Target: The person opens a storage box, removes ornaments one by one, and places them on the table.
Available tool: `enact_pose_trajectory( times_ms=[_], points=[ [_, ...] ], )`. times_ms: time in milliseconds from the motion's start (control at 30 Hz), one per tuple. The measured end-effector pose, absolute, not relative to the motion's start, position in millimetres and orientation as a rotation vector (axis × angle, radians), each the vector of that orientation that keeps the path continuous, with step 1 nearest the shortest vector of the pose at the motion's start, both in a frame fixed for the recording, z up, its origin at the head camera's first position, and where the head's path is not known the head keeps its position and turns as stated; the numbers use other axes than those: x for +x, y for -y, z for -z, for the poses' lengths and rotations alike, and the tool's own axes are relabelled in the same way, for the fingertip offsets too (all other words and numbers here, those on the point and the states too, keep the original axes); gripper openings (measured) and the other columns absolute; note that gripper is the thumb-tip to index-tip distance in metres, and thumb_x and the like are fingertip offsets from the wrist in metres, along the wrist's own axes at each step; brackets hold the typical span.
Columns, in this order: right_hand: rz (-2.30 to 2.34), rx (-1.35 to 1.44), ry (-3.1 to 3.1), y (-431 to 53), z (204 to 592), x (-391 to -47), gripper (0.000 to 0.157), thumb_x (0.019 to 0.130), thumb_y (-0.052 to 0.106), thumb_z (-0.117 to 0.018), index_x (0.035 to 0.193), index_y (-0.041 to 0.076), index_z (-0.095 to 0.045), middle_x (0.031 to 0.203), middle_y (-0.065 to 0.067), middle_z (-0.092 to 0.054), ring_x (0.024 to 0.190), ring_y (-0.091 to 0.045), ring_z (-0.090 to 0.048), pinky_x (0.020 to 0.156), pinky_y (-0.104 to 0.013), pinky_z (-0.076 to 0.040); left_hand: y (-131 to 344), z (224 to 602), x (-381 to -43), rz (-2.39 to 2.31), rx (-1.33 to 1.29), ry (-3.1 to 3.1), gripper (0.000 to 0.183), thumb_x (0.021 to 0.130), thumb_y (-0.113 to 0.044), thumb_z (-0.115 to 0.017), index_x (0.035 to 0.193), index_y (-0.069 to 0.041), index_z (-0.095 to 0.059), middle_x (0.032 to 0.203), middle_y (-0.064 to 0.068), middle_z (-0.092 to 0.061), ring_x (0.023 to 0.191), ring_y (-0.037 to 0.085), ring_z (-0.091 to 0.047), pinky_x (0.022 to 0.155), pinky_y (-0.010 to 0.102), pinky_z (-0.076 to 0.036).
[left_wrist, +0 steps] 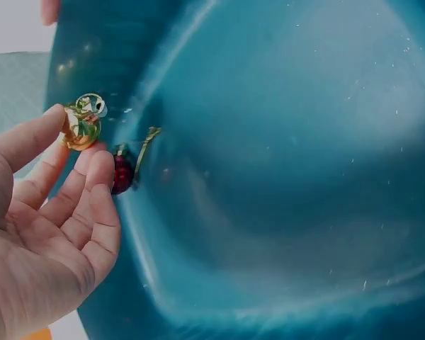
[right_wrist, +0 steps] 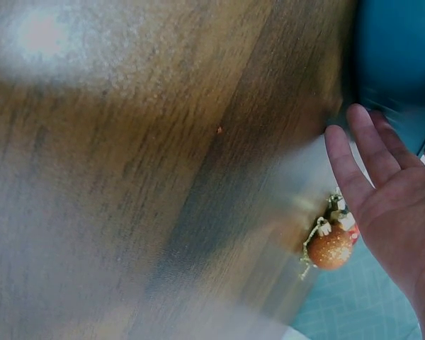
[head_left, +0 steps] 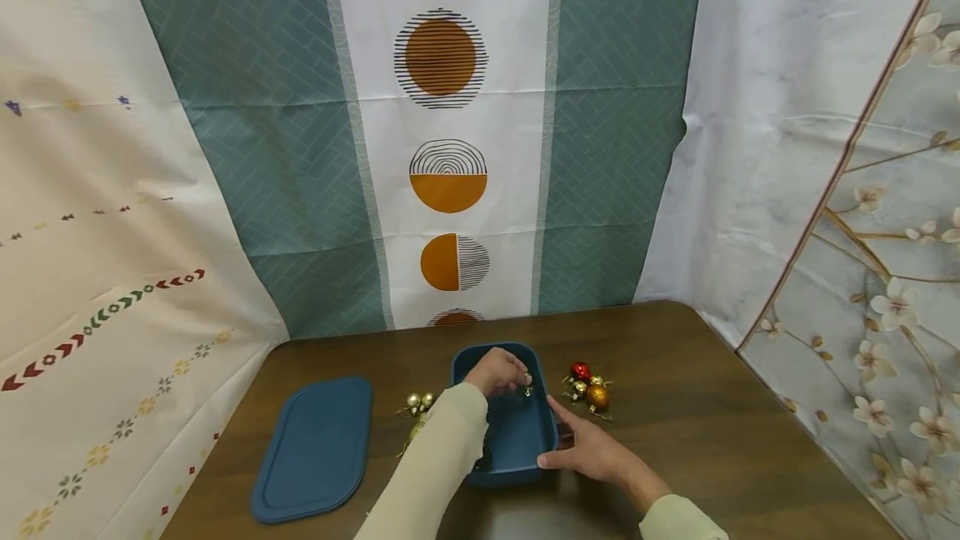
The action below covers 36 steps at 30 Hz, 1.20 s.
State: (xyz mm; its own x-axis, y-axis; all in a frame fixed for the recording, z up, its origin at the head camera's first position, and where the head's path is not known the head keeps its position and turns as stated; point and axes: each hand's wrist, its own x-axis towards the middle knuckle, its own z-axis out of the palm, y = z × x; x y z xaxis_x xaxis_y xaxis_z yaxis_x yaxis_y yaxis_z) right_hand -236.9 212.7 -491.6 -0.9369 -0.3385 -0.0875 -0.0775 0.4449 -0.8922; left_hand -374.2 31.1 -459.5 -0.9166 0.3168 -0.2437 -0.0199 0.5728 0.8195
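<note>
My left hand [head_left: 498,371] is over the far part of a blue plastic box [head_left: 517,473], pinching a small shiny gold bauble [left_wrist: 83,127] between thumb and fingers. Beyond those fingertips, in the left wrist view, a dark red bauble [left_wrist: 122,172] with a gold string shows inside the box. My right hand [head_left: 592,447] lies against the box's right side, its thumb near the front corner. In the right wrist view its fingers [right_wrist: 372,145] are fairly straight and touch the outer wall. My left forearm hides part of the box.
A blue lid [head_left: 315,448] lies flat on the wooden table [head_left: 675,398] at left. Right of the box sit a red bauble [head_left: 580,371], an orange glittery one [head_left: 597,396] and small gold ones. More gold baubles [head_left: 420,401] lie left of it, partly behind my sleeve.
</note>
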Motion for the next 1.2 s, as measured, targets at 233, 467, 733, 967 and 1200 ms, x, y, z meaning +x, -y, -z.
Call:
enact_pose_trajectory(
  times_ms=[233, 467, 733, 967, 1200],
  points=[
    [1.499, -0.368, -2.442, -216.1, 493.4, -237.1, 0.098, 0.087, 0.028, -0.078, 0.158, 0.002, -0.016, 0.134, -0.026, -0.052, 0.114, -0.041, -0.060, 0.093, -0.055, -0.048, -22.5, 442.9, -372.1, -1.306, 0.298, -2.435, 0.012, 0.089, -0.012, -0.076, 0.098, -0.005, -0.073, 0.085, 0.004, -0.066, 0.090, 0.033, -0.066, 0.080, 0.046, -0.052],
    [1.462, -0.331, -2.473, -216.4, 493.7, -235.2, 0.098, 0.086, 0.031, -0.079, 0.158, 0.004, -0.017, 0.134, -0.027, -0.052, 0.112, -0.041, -0.061, 0.095, -0.059, -0.046, -4.1, 432.0, -372.5, -1.357, 0.396, -2.418, 0.017, 0.090, -0.012, -0.074, 0.105, -0.004, -0.072, 0.093, 0.004, -0.068, 0.093, 0.031, -0.066, 0.090, 0.050, -0.051],
    [1.431, -0.290, -2.492, -212.4, 494.4, -236.9, 0.098, 0.085, 0.031, -0.080, 0.158, 0.006, -0.019, 0.132, -0.026, -0.053, 0.110, -0.039, -0.061, 0.095, -0.061, -0.045, 34.4, 427.7, -376.3, -1.428, 0.410, -2.428, 0.026, 0.092, -0.015, -0.073, 0.115, -0.003, -0.069, 0.102, 0.007, -0.069, 0.097, 0.030, -0.067, 0.088, 0.046, -0.052],
    [1.442, -0.316, -2.481, -210.9, 494.1, -236.9, 0.098, 0.086, 0.030, -0.080, 0.159, 0.006, -0.018, 0.134, -0.027, -0.052, 0.111, -0.039, -0.061, 0.097, -0.061, -0.043, 86.0, 426.0, -379.7, -1.534, 0.338, -2.476, 0.028, 0.093, -0.017, -0.072, 0.117, -0.004, -0.068, 0.102, 0.008, -0.069, 0.094, 0.027, -0.066, 0.080, 0.040, -0.052],
    [1.464, -0.353, -2.467, -210.1, 493.1, -237.4, 0.099, 0.086, 0.028, -0.079, 0.158, 0.004, -0.017, 0.134, -0.028, -0.051, 0.112, -0.039, -0.061, 0.097, -0.059, -0.045, 136.5, 437.2, -365.6, -1.629, 0.186, -2.532, 0.027, 0.093, -0.018, -0.071, 0.117, -0.005, -0.068, 0.109, 0.008, -0.067, 0.099, 0.028, -0.065, 0.087, 0.046, -0.051]
  ],
)
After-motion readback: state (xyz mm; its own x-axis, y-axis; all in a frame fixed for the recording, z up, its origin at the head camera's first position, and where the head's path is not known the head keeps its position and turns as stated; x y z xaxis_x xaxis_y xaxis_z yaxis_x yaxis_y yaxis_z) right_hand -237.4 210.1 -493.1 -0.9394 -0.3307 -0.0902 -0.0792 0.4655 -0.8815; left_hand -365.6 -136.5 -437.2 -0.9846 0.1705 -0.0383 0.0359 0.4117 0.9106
